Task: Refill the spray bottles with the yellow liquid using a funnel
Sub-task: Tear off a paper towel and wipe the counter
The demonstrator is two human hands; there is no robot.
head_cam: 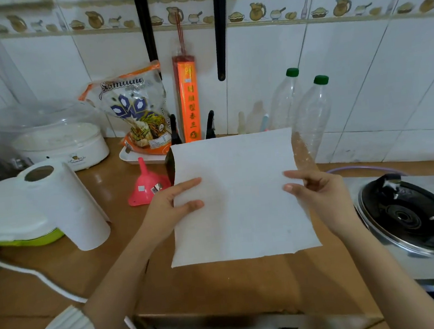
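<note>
Above the desk (109,263), both hands, left hand (173,203) and right hand (315,195), pinch a paper towel (239,196) taut by its side edges, probably for wiping spills, with the funnel (148,184) lying unused.

Even soft light, mild blur (edges warped)

Both your bare forearms reach forward from the bottom of the view. Your left hand (173,203) and right hand (315,195) are raised level and well apart, each pinching an edge between thumb and fingers.
</note>
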